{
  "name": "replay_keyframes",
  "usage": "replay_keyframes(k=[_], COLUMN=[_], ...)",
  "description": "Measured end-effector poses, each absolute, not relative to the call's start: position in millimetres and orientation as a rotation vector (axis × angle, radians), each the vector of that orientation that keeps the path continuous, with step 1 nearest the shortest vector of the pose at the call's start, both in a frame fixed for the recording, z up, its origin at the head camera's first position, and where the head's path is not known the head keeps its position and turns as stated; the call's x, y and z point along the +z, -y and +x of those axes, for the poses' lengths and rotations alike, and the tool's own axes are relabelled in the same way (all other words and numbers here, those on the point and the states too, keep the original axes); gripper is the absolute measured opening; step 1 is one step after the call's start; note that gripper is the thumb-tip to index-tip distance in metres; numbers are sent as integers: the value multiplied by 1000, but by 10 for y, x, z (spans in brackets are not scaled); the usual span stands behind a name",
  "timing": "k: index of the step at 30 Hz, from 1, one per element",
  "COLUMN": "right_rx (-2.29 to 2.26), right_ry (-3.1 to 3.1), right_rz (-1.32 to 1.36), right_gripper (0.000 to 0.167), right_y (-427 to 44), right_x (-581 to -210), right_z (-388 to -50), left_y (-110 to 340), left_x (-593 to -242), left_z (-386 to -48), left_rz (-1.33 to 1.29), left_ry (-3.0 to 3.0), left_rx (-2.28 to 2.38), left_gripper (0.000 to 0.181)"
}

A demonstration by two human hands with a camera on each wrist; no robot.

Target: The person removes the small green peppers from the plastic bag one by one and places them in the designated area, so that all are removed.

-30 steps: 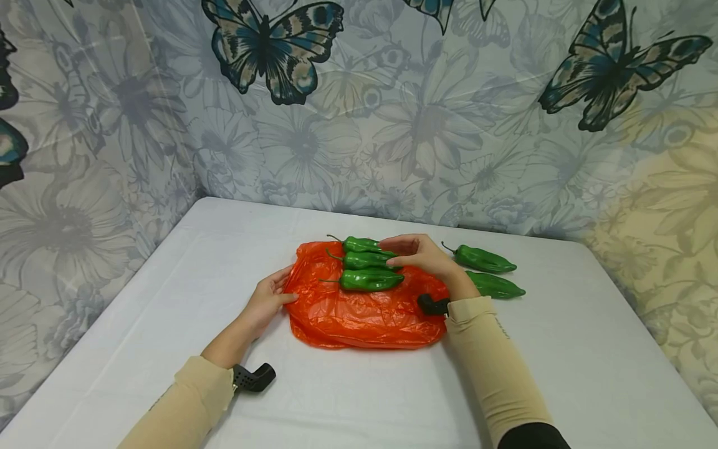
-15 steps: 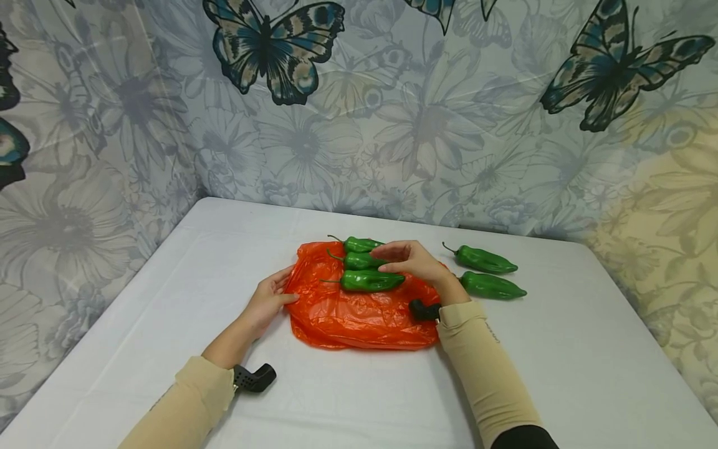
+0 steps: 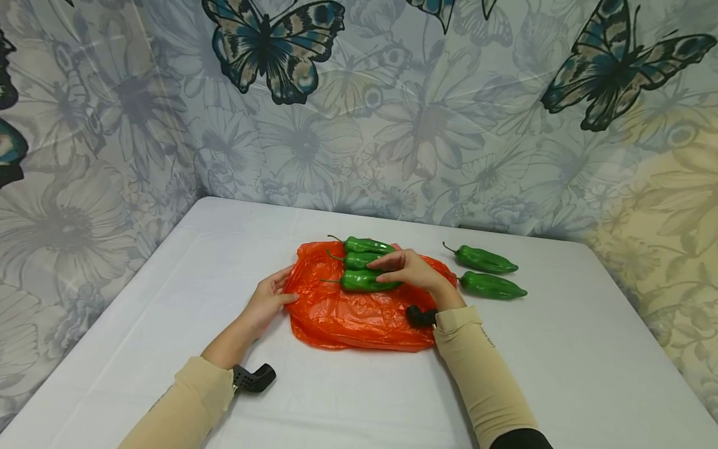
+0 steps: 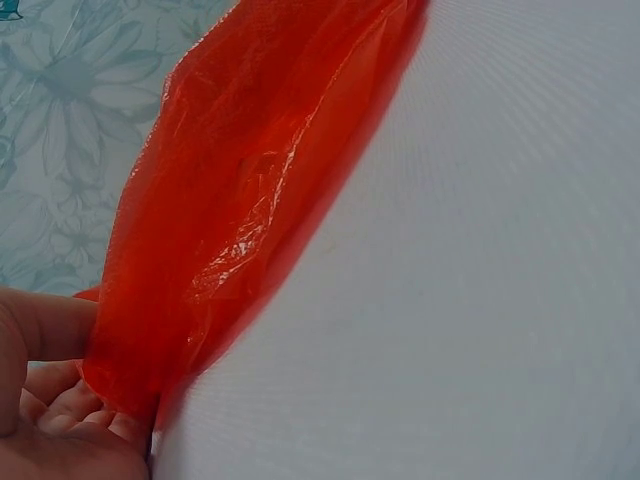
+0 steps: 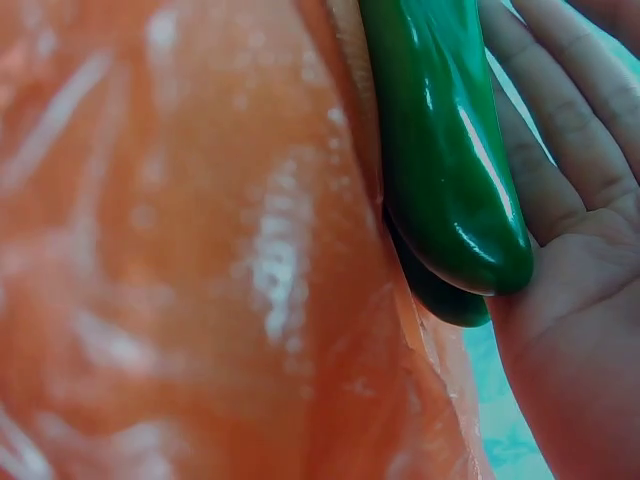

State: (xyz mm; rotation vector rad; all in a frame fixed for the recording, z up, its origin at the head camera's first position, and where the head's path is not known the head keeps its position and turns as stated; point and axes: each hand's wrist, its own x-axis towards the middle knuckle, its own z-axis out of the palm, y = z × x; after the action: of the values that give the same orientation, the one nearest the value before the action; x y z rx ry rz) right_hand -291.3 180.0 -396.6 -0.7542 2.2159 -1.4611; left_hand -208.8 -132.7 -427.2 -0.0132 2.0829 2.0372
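In the head view a red plastic bag (image 3: 336, 321) lies flat on the table. Its left edge is pinched by my left hand (image 3: 266, 302), thumb on top. The left wrist view shows that edge of the bag (image 4: 240, 200) lifted at the fingers. Three green peppers lie on the bag: a back pepper (image 3: 364, 245), a middle pepper (image 3: 358, 260) and a front pepper (image 3: 359, 282). Over the tips of the middle and front ones is my right hand (image 3: 412, 273), fingers extended. In the right wrist view its palm faces a glossy pepper (image 5: 450, 160); contact is unclear.
Two more green peppers lie right of the bag, a farther pepper (image 3: 485, 259) and a nearer pepper (image 3: 492, 285). A white cloth (image 3: 336, 405) covers the table. Butterfly-patterned fabric (image 3: 303, 143) hangs behind it. Each wrist bears a black camera mount (image 3: 255, 378).
My right hand has moved left and nearer over the peppers, from the back and middle ones toward the front one. The left hand stays at the bag's edge.
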Motion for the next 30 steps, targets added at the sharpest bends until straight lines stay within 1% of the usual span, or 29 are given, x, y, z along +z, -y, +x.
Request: replay_keyframes(k=[7, 16, 30], right_rx=[-1460, -1397, -1316], right_ry=[-2202, -2235, -2258], right_rz=[-768, -726, -739], right_gripper=[40, 42, 45], right_y=[-1791, -1791, -1812], right_x=[-3970, -4008, -4044], right_z=[-2894, -2900, -2899], left_y=[1333, 1334, 1335], left_x=[-4280, -4282, -4288], left_z=[-2092, -2094, -2093], left_rz=[-15, -17, -11], left_ry=[-2089, -2082, -2081], left_rx=[2033, 2040, 2036], left_gripper=[68, 68, 68])
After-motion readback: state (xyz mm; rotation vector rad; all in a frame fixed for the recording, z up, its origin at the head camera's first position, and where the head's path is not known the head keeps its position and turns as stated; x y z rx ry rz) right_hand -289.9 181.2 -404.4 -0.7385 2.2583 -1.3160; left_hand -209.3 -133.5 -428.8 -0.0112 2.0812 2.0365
